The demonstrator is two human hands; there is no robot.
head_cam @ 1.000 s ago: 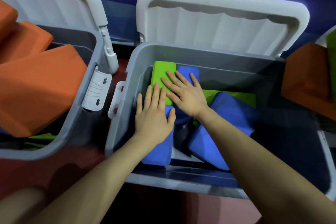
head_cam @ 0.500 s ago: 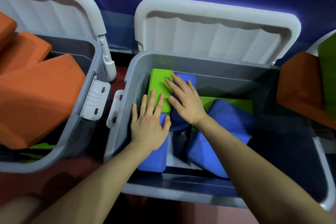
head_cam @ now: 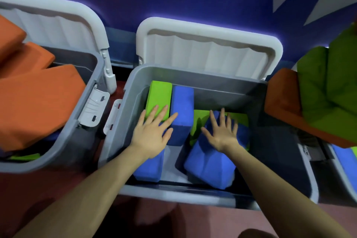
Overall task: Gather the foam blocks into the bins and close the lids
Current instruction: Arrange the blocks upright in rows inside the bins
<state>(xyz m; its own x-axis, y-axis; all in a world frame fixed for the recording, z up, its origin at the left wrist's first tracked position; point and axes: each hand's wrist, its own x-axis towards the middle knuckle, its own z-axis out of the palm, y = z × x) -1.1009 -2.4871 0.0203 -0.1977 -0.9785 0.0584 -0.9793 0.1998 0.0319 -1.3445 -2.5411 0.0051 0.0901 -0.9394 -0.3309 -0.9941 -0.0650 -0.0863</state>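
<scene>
The middle bin (head_cam: 193, 71) sits in the centre of the frame with its white lid (head_cam: 208, 48) propped open against the blue wall. Inside lie a green block (head_cam: 159, 96) and a blue block (head_cam: 182, 110) side by side at the upper left of the bin, and a bigger blue block (head_cam: 210, 166) tilted toward the lower right, with more green foam under it.

The risk, as I see it, is the lid. That tilted blue block looks propped up rather than settled, and if it rides above the rim the lid may not latch. The left bin (head_cam: 77, 114) and the one at the right edge look worse: orange blocks (head_cam: 38, 102) heap well over the left rim, and orange and green foam bulges high on the right. Foam springs back, so pressing alone may not hold.

The left hand (head_cam: 150, 135) lies flat, fingers (head_cam: 164, 110) straight and spread across the near end of the green block and the edge of the blue one, grasping nothing. The right hand (head_cam: 222, 131) is likewise splayed, palm down over the tilted blue block; whether it presses or just hovers I cannot tell. Both forearms reach in from the bottom of the frame.
</scene>
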